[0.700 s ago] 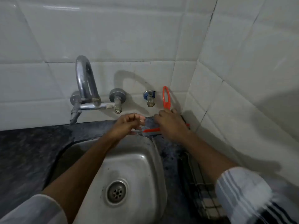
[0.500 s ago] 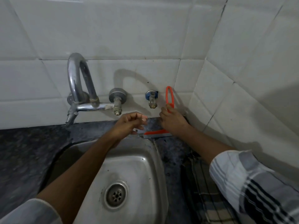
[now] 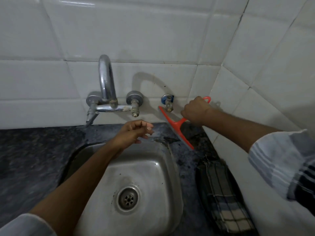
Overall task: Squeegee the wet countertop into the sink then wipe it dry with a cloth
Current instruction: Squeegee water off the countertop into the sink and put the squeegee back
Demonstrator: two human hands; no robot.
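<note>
My right hand [image 3: 196, 111] grips the handle of an orange squeegee [image 3: 175, 126] in the back right corner. Its blade runs diagonally from the wall valve down to the dark wet countertop [image 3: 187, 160] right of the sink. My left hand [image 3: 136, 132] hovers over the back rim of the steel sink [image 3: 150, 167], fingers loosely curled and holding nothing. A dark checked cloth [image 3: 221, 193] lies folded on the counter to the right of the sink, against the wall.
A chrome tap [image 3: 105, 92] with two knobs juts from the white tiled wall above the sink. A small blue-collared valve [image 3: 167, 103] sits beside the squeegee blade. The tiled right wall [image 3: 264, 82] closes the counter in. Dark countertop [image 3: 34, 159] stretches left of the sink.
My right hand has lifted the squeegee off the counter behind the sink and swung it so the blade points diagonally down over the right strip. My left hand has barely moved.
</note>
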